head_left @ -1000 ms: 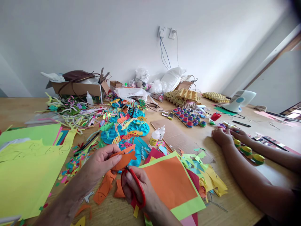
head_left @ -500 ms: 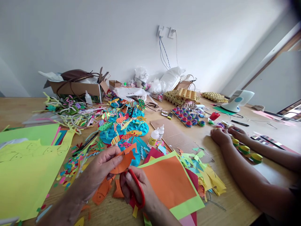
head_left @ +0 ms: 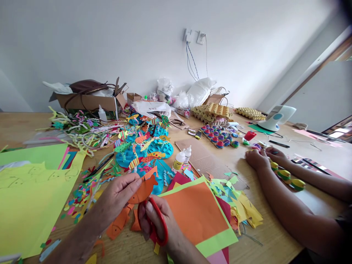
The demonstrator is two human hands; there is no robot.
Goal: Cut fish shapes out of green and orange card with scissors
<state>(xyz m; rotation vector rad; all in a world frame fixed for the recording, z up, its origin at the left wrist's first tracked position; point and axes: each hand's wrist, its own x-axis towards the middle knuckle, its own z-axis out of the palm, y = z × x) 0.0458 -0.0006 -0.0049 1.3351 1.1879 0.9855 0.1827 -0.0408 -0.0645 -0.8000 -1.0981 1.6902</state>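
My left hand pinches an orange paper fish between thumb and fingers, above the middle of the table. Just right of it, my right hand is wrapped round the handles of red scissors. The scissors' blades are hardly visible at the fish's lower edge. Orange cut-out fish lie on the table under my left hand. To the right lies a stack of sheets with an orange sheet on top of a lime green one.
Blue bases with paper fish and glue bottles stand ahead. Yellow sheets lie left, paper scraps right. Another person's hands work at the right near painted egg-carton pieces. Egg trays sit behind.
The orange fish has turned slightly in my left hand. The scissors have shifted a little to the left, and the camera view has moved slightly.
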